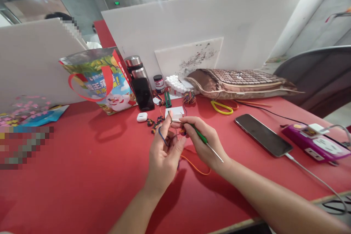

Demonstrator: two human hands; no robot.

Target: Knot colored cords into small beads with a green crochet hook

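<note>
My right hand [204, 137] is closed around a crochet hook with a green handle [199, 135]; its metal shaft sticks out back toward my wrist. Multicoloured yarn [162, 136] loops over the fingers of my left hand [163, 153], which pinches a small dark, multicoloured crocheted piece [182, 131] close to the hook. The two hands meet just above the red table. An orange stretch of yarn [197, 170] hangs below them onto the tabletop. Behind the left fingers lie several small crocheted pieces [153, 126]. My fingers partly hide the work and the hook's tip.
A ball of multicoloured yarn [189, 98] and a white box [174, 112] lie beyond my hands. Left stand a gift bag [109, 84], a propped phone [143, 94] and an earphone case [142, 117]. On the right are a charging phone [263, 134], a purple power strip [315, 142] and a cushion [236, 82].
</note>
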